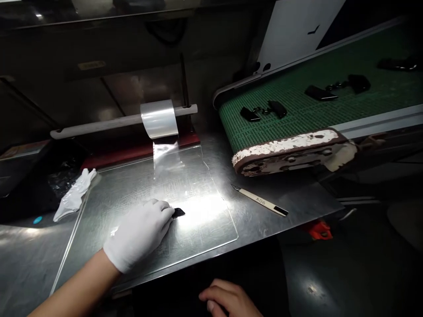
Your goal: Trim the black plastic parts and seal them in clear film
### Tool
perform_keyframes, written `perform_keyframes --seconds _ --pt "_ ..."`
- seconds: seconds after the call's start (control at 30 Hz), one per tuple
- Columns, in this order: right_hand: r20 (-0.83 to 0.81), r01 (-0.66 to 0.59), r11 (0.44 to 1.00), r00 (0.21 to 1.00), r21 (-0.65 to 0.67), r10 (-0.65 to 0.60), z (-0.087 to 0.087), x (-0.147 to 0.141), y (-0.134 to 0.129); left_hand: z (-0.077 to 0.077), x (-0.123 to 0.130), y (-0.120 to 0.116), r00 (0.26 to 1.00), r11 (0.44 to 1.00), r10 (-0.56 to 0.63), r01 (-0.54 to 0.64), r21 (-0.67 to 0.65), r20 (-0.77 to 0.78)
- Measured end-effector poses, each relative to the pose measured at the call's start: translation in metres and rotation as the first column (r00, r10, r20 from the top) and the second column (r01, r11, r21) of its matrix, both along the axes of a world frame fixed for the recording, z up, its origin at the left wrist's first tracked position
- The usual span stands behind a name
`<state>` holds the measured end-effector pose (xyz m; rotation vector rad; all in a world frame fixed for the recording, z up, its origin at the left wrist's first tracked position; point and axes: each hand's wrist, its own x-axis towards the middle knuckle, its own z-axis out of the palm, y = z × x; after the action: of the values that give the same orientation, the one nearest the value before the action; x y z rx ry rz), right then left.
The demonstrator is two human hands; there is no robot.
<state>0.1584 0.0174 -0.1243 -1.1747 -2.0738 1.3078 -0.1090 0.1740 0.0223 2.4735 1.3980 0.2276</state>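
Observation:
My left hand (142, 231), in a white glove, is closed on a small glossy black piece (179, 213) over a clear sheet (122, 193) on the metal table. Only the tip of that piece sticks out past the fingers; the rest is hidden. My right hand (231, 299) is bare and sits low in front of the table edge, its fingers loosely bent and nothing visible in them. On the table to the right lies a slim pale knife (259, 200) marked A06. A roll of clear film (159, 119) hangs on a white rod, its loose end reaching down onto the sheet.
A green conveyor belt (264, 132) at the right carries several glossy black parts, some joined in pairs (277, 108). A white glove (74, 196) and a small blue disc (37, 219) lie at the left. Below the table at right is something orange (320, 230).

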Motion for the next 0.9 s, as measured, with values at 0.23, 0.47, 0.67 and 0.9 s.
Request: perform_keyframes --seconds 0.23,0.47,0.67,0.9 --pt "-0.081 -0.097 0.951 0.989 0.295 0.126 0.115 0.012 0.095 0.006 -0.004 0.013 0.999 0.998 0.031 -0.029 -0.051 0.037" --pt "0.271 -0.229 0.840 0.957 0.492 0.102 0.128 -0.042 0.191 0.007 -0.013 0.033 0.997 0.993 0.017 -0.007 -0.117 0.082" --pt "0.333 -0.249 0.888 0.935 0.386 0.118 0.125 -0.061 0.216 0.020 -0.023 0.041 0.990 0.985 0.060 -0.038 -0.167 0.129" --pt "0.472 -0.229 0.933 0.878 0.276 0.076 0.139 -0.072 0.242 0.016 -0.031 0.029 0.977 0.986 0.137 -0.150 0.067 0.163"
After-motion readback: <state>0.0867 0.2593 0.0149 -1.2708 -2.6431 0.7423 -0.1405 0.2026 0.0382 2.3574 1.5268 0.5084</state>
